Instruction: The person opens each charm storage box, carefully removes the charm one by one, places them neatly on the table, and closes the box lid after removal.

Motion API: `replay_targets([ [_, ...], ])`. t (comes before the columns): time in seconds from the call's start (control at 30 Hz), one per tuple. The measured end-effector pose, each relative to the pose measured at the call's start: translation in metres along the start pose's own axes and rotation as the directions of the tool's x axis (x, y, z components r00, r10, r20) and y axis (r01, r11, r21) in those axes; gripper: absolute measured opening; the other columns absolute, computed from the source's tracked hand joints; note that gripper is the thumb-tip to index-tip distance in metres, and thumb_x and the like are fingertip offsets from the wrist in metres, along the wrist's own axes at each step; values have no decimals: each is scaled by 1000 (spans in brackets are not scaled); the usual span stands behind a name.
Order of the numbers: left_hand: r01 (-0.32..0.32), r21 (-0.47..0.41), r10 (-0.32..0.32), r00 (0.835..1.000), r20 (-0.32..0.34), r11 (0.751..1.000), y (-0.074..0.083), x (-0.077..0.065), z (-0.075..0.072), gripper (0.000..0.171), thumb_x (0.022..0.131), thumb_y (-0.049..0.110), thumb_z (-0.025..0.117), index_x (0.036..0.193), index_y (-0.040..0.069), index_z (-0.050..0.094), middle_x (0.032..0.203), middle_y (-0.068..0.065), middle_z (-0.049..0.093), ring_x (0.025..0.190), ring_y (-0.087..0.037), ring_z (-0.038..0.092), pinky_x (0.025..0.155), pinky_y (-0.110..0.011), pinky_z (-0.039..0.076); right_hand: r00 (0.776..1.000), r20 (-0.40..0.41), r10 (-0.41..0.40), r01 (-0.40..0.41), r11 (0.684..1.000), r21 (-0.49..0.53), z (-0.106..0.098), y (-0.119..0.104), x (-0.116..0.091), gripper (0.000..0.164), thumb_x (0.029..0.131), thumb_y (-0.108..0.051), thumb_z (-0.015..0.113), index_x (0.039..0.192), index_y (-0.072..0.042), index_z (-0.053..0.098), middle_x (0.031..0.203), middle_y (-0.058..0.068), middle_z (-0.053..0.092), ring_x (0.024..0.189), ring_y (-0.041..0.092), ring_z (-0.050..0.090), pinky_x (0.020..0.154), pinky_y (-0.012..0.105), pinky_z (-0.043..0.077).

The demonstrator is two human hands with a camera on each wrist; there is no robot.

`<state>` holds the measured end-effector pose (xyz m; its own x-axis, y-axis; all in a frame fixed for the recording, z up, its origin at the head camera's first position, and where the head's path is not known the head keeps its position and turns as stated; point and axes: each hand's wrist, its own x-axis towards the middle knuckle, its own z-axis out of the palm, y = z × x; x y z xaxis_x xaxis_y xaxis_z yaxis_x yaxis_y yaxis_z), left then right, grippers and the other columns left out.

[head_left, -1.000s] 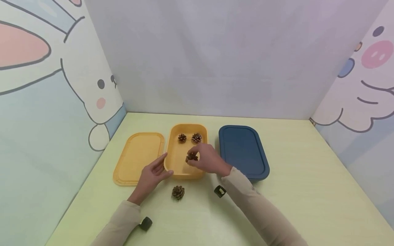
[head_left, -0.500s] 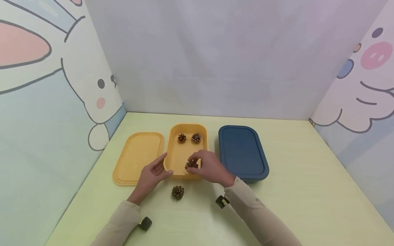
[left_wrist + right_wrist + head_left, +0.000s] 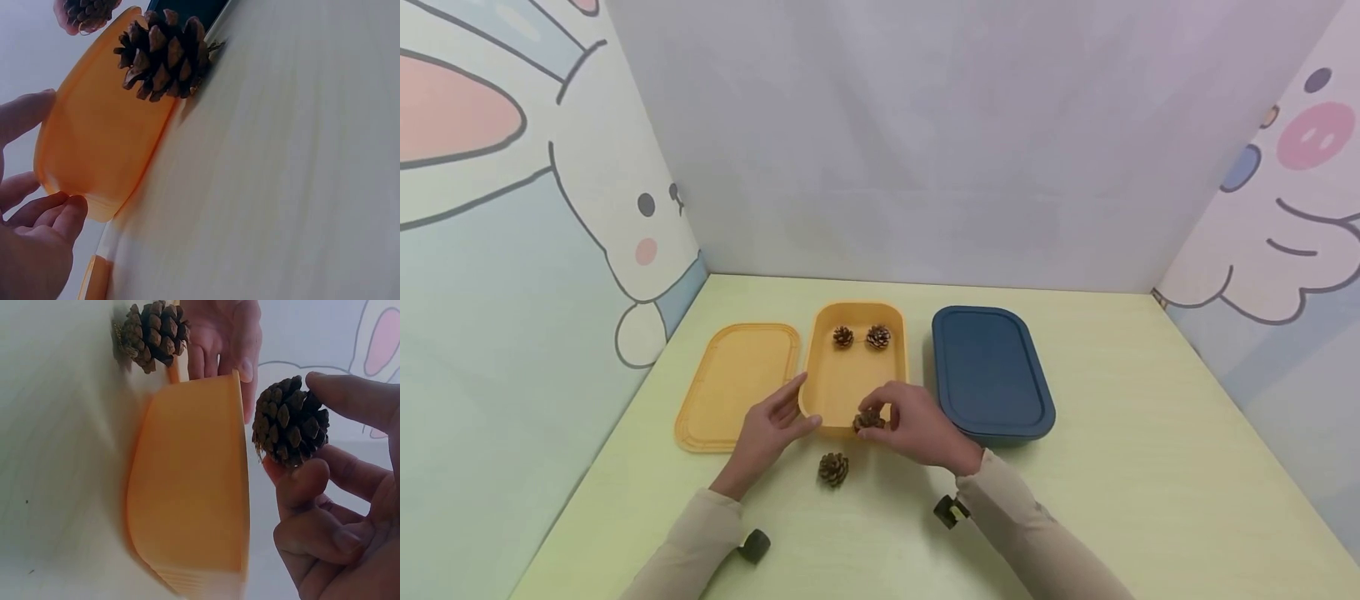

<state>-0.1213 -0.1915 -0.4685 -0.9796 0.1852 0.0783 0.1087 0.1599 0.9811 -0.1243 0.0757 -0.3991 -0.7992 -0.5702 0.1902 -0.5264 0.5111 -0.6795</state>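
My right hand (image 3: 917, 427) pinches a brown pine cone (image 3: 868, 422) between thumb and fingers, above the front rim of an open yellow plastic box (image 3: 842, 385). In the right wrist view, the held pine cone (image 3: 290, 422) hangs just past the box's rim, apart from it. My left hand (image 3: 772, 431) holds the box at its front left corner, thumb at the front and fingers along the left side. Inside the box, two pine cones (image 3: 877, 337) lie at the far end. Another pine cone (image 3: 833, 470) rests on the table in front of the box.
A flat yellow lid (image 3: 741, 383) lies on the table left of the box. To the right stands a dark blue box (image 3: 992, 367) with its lid on. Walls with cartoon pictures enclose the pale table (image 3: 1150, 467) at the back and sides.
My right hand has moved toward me with the pine cone, from over the middle of the box to its front rim. The left hand has stayed at the corner.
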Motion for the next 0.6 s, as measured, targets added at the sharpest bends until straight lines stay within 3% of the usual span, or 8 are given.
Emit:
replay_targets([
  [0.23,14,1,-14,1000,4,1000,-1,1,-1,77,91,19,75,157,10,35,165,-7,32,150,-28,33,109,-14,40,999,24,-25,24,999,46,2,1,-8,24,87,-25,80,109,-16,75,96,-5,70,62,6,54,58,19,49],
  [0.6,18,6,-18,1000,4,1000,-2,2,-2,78,91,20,75,157,11,34,165,-6,31,151,-28,33,109,-15,39,997,78,-9,8,1000,9,5,2,-18,24,86,-27,80,109,-19,77,97,-8,72,56,-1,49,51,17,45],
])
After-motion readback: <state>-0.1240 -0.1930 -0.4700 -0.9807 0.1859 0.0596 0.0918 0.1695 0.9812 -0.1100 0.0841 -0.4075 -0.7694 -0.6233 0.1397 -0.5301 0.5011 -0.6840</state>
